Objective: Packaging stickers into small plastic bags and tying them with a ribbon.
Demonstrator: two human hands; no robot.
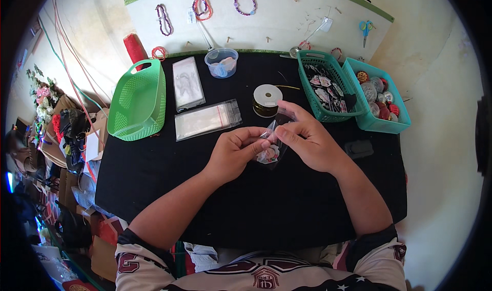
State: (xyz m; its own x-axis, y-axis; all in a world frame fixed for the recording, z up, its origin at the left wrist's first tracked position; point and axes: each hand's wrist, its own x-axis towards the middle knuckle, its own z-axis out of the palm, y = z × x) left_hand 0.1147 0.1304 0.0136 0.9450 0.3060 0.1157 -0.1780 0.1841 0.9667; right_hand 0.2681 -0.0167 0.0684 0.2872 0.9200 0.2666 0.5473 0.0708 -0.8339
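Between my two hands is a small clear plastic bag with a flat printed charm inside it, near the bottom. My left hand pinches the bag's left side between thumb and fingers, just above the charm. On the upper part of the bag, my right hand grips with thumb and forefinger. Just beyond the bag stands a white-topped spool of dark cord. To the left lie two stacks of clear plastic bags, one crosswise and one lengthwise.
A light green basket stands at the left. At the right, a teal basket holds several printed charms, beside a turquoise bin of ornaments. A clear tub sits at the back. Bracelets and blue scissors hang on the white board.
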